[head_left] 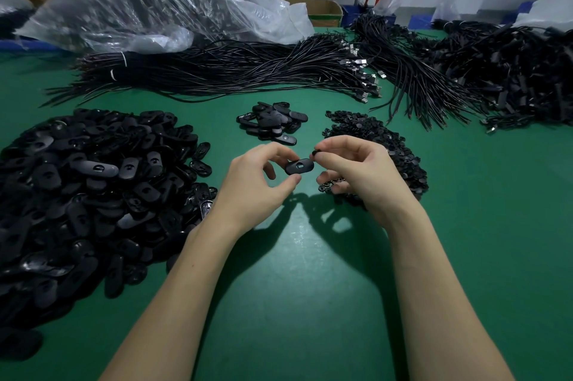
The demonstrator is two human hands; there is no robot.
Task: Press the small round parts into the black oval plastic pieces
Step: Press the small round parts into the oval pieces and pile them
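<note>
The left hand (pixel 255 177) pinches one black oval piece (pixel 299 166) above the green table (pixel 310 287), the right hand (pixel 356 169) pinches a small round part (pixel 316 152) just beside it, between the big pile of oval pieces (pixel 93 188) and the heap of round parts (pixel 372 145).

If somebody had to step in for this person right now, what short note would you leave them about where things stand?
Left hand pinches one black oval piece, held above the green table, hole facing up.
Right hand pinches a small round part just above the oval's right end; it is not yet pressed in.
Supplies: big pile of ovals on the left, pile of round parts under the right hand.
The small pile straight ahead is probably finished pieces; I cannot confirm.
Left: seat this part, then continue through the piles.
</note>
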